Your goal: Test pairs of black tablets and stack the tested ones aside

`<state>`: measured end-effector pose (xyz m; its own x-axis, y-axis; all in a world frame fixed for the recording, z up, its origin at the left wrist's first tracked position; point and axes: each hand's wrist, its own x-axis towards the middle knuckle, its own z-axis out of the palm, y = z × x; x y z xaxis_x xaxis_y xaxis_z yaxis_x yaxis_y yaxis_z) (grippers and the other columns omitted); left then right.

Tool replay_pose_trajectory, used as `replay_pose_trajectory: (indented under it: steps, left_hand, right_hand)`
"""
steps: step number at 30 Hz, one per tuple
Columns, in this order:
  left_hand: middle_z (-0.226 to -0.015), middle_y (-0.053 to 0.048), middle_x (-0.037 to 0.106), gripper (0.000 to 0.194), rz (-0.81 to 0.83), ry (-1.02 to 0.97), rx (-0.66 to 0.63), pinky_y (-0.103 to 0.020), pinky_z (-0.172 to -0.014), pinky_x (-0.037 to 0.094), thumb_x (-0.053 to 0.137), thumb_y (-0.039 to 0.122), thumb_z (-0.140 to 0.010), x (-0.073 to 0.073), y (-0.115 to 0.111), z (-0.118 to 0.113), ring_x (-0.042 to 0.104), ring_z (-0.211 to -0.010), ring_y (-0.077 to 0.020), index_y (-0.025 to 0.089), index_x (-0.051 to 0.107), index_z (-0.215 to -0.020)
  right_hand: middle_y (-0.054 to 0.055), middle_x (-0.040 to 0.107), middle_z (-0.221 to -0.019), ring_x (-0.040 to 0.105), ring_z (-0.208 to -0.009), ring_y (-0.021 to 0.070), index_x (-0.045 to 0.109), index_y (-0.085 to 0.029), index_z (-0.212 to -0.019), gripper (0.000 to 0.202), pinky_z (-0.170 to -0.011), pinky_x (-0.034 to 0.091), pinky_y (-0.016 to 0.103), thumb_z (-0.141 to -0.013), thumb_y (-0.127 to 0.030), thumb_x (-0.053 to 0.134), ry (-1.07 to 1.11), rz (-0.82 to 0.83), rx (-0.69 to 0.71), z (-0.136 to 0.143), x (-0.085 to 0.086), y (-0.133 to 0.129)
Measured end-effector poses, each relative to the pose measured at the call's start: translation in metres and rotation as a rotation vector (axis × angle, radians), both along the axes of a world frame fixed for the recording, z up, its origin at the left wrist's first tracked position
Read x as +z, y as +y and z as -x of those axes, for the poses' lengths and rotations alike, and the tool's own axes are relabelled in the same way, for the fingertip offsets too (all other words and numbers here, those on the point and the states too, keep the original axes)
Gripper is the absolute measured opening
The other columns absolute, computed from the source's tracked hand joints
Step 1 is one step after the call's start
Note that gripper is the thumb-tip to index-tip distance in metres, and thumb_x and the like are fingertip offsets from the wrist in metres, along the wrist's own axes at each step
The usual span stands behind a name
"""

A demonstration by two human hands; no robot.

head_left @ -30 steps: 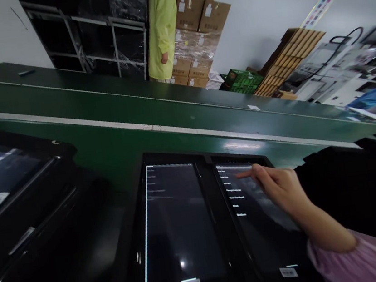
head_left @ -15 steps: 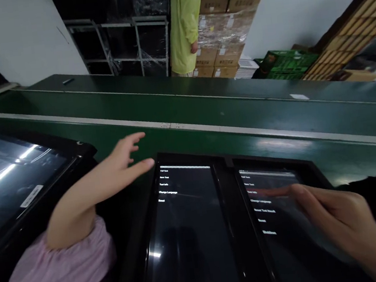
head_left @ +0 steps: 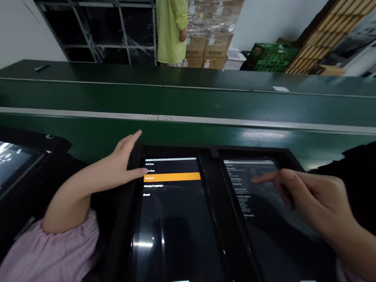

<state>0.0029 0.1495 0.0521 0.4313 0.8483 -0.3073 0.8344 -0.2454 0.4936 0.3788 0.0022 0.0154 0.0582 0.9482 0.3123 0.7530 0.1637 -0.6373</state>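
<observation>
Lower in the frame than half a second earlier, nothing new lay, but the left screen (head_left: pixel 175 234) had gained an orange bar. At lower centre, the left hand (head_left: pixel 116 168), open and empty, put its thumb at this screen's upper edge; the right hand (head_left: pixel 318 193), empty, pointed over the right screen (head_left: pixel 269 222).

Both screens, left (head_left: pixel 175 234) and right (head_left: pixel 275 235), present smooth, glossy, glass-like faces with reflections. Surrounding frame (head_left: pixel 220 192): black, mostly matt. Worktable (head_left: pixel 182 96): smooth, green, soft sheen. Pink sleeve (head_left: pixel 49 268): gathered cloth. Background cartons (head_left: pixel 214 48): cardboard, some under shiny clear film (head_left: pixel 214 16). Rack (head_left: pixel 111 45): grey, metal-looking.
</observation>
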Motion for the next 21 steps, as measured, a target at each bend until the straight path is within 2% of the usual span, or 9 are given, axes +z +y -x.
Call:
replay_pose_trajectory:
  steps: [3,8,11,16,21]
  left_hand:
    - [-0.172,-0.003,0.001,0.103,0.016,0.003,0.073,-0.048,-0.113,0.044,0.054,0.067,-0.083,0.002,0.004,0.001,0.039,-0.145,-0.0384,0.036,-0.002,-0.163]
    - [-0.170,-0.007,0.014,0.103,0.028,0.094,0.048,-0.048,-0.119,0.035,0.049,0.071,-0.085,-0.003,0.006,0.002,0.035,-0.148,-0.0371,0.027,-0.001,-0.164]
    - [-0.169,-0.008,0.017,0.102,0.044,0.138,0.046,-0.046,-0.120,0.035,0.047,0.072,-0.087,-0.004,0.006,0.003,0.033,-0.150,-0.0345,0.026,-0.002,-0.164]
    - [-0.165,-0.010,0.030,0.090,0.024,0.195,0.074,-0.051,-0.117,0.036,0.039,0.067,-0.094,0.005,-0.003,-0.005,0.042,-0.144,-0.0357,0.024,0.003,-0.165]
    - [-0.165,-0.012,0.027,0.089,0.046,0.219,0.059,-0.053,-0.114,0.037,0.034,0.066,-0.095,0.010,-0.009,-0.008,0.044,-0.142,-0.0360,0.021,-0.002,-0.164]
  right_hand:
    - [-0.001,0.056,-0.053,0.052,-0.043,0.0107,0.082,-0.020,-0.088,0.052,-0.045,0.039,0.024,-0.106,-0.047,0.041,0.013,0.018,0.053,0.003,0.004,0.003]
    - [-0.004,0.045,-0.043,0.045,-0.038,0.0095,0.082,-0.018,-0.088,0.056,-0.043,0.037,0.024,-0.106,-0.050,0.040,-0.011,0.049,0.142,0.010,0.011,0.007]
    - [-0.003,0.051,-0.047,0.049,-0.040,0.0090,0.082,-0.016,-0.094,0.053,-0.044,0.037,0.023,-0.106,-0.048,0.041,-0.037,0.057,0.199,0.011,0.013,0.007]
    - [-0.002,0.061,-0.056,0.049,-0.041,0.0084,0.081,-0.016,-0.104,0.047,-0.045,0.039,0.023,-0.106,-0.042,0.043,-0.099,0.071,0.266,0.012,0.013,0.008]
    - [-0.001,0.062,-0.053,0.056,-0.043,0.0124,0.081,-0.020,-0.107,0.047,-0.046,0.044,0.025,-0.106,-0.044,0.041,-0.122,0.133,0.379,0.013,0.014,0.010]
